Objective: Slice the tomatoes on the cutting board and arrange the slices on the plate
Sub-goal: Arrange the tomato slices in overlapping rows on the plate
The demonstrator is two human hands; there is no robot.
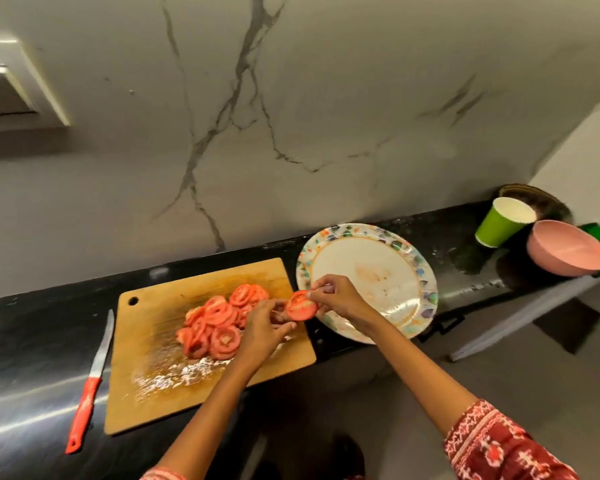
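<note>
One tomato slice (301,305) is pinched by the right hand (336,296) at centre frame, over the plate (395,237) rim; the plate lies right, the left hand (262,329) curled over the pile (219,320).

The right hand (333,299) pinches a round tomato slice (301,305) by its right edge, holding it over the gap where the wooden cutting board (174,386) meets the paper plate (426,292). The left hand (262,329) sits just left of and below that pinch, fingers curled, its fingertips close to the slice; whether they touch it is hard to tell. Left of the grip a heap of tomato slices (219,322) lies on the board. Further left, on the black counter (25,341), lies a red-handled knife (89,389). Well to the right of the grip stand a green paper cup (499,223) and a pink bowl (565,251).
</note>
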